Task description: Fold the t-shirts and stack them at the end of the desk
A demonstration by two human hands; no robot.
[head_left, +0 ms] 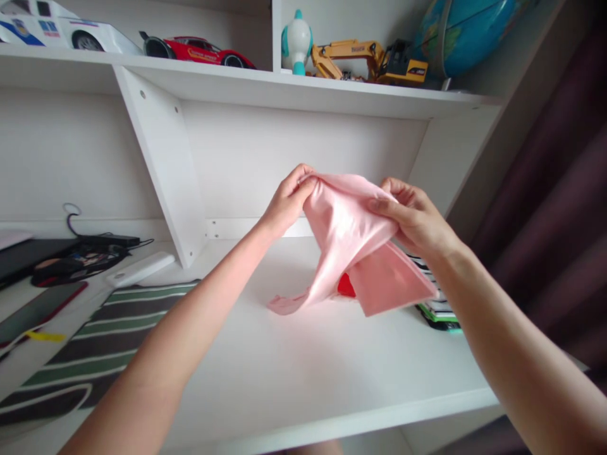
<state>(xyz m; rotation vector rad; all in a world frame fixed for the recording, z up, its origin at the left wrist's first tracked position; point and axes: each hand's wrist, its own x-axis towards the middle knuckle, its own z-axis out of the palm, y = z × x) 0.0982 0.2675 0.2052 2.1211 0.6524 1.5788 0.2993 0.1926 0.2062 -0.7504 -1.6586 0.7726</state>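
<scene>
A light pink cloth [339, 218] is stretched between my hands above the white desk; its exact kind I cannot make out. My left hand [294, 196] pinches its upper left edge between thumb and fingers. On the right side, my right hand [412, 215] grips the gathered cloth with the thumb on top. One end of the cloth trails down onto the desk at the left. A flatter, darker pink panel [393, 278] hangs below my right hand; whether it belongs to the cloth I cannot tell. Behind them a small red thing [346, 285] shows, mostly hidden.
A stack of books [439, 309] lies behind my right wrist. At left are a striped cloth [118, 322], a white bar-shaped object [141, 268], a phone [40, 313] and tangled cables [85, 259]. Overhead, a shelf [227, 79] holds toy cars, a toy excavator [370, 60] and a globe [469, 31].
</scene>
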